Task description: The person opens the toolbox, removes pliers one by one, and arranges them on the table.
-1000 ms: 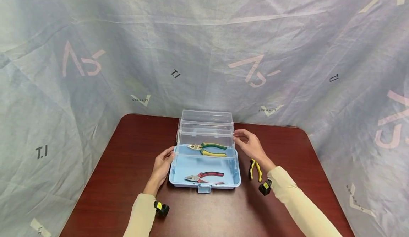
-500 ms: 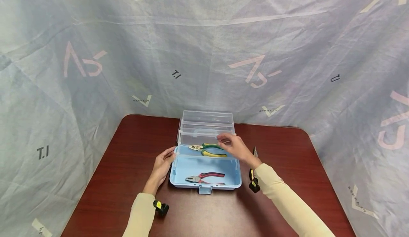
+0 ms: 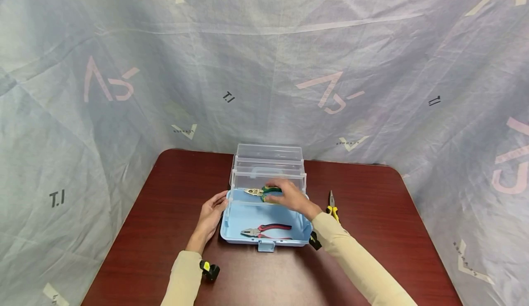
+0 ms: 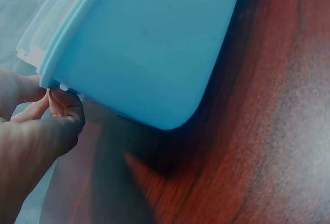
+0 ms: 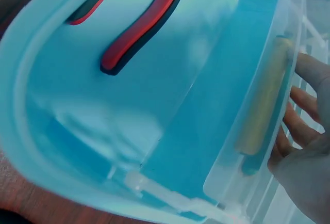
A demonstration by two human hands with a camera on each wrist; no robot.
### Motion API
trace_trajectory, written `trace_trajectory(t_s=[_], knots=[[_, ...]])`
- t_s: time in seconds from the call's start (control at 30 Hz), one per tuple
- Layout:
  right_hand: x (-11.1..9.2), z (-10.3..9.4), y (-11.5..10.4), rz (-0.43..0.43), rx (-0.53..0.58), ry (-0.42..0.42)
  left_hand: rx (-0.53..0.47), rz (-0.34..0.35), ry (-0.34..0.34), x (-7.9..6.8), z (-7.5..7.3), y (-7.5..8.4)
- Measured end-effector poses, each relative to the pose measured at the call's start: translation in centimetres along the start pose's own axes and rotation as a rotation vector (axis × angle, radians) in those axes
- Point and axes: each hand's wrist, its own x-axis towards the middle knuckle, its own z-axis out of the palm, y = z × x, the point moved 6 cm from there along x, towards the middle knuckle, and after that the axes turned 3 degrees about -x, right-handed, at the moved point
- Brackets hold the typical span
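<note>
A light-blue toolbox (image 3: 264,242) stands with its clear stepped trays (image 3: 270,152) raised at the back. My left hand (image 3: 210,214) grips its left rim, and in the left wrist view the fingers (image 4: 67,108) curl under that rim. My right hand (image 3: 291,197) reaches into the front clear tray, over the handles of green-and-yellow pliers (image 3: 254,191). Its thumb and fingers are spread apart around them; the right wrist view shows the yellow handle (image 5: 263,100) through the tray wall, close to the fingers (image 5: 301,126). Red-and-black pliers (image 3: 252,232) lie in the box bottom.
Yellow-and-black long-nose pliers (image 3: 332,203) lie on the dark red table (image 3: 372,232) right of the box, partly covered by the right sleeve (image 3: 339,246). A latch (image 3: 266,247) sticks out at the box front. A grey printed cloth (image 3: 264,76) hangs behind the table.
My right hand has moved left and down, from the trays' right edge to the green-and-yellow pliers' handles. The left hand keeps its grip on the rim.
</note>
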Motion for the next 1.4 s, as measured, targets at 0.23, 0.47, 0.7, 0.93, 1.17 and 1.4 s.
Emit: trace_trajectory(t_s=[0.23,0.47,0.7,0.93,1.17,1.4], knots=[[0.2,0.3,-0.8,-0.022,-0.163,-0.046,-0.007,-0.002,0.004,0.0,0.0,-0.1],[0.5,0.3,-2.1,-0.061,-0.240,-0.086,-0.001,0.003,0.009,0.0,0.0,-0.3],[0.6,0.2,-3.2,-0.145,-0.335,0.001,-0.021,0.006,-0.010,-0.1,0.1,0.2],[-0.4,-1.4,-2.8,-0.106,-0.325,0.098,-0.035,-0.013,-0.022,-0.1,0.1,0.1],[-2.0,-5.2,-1.6,-0.027,-0.150,0.262,-0.011,-0.002,-0.010,0.0,0.0,-0.2],[-4.2,-8.4,0.4,0.106,0.070,0.404,-0.001,-0.016,-0.003,-0.1,0.0,-0.2]])
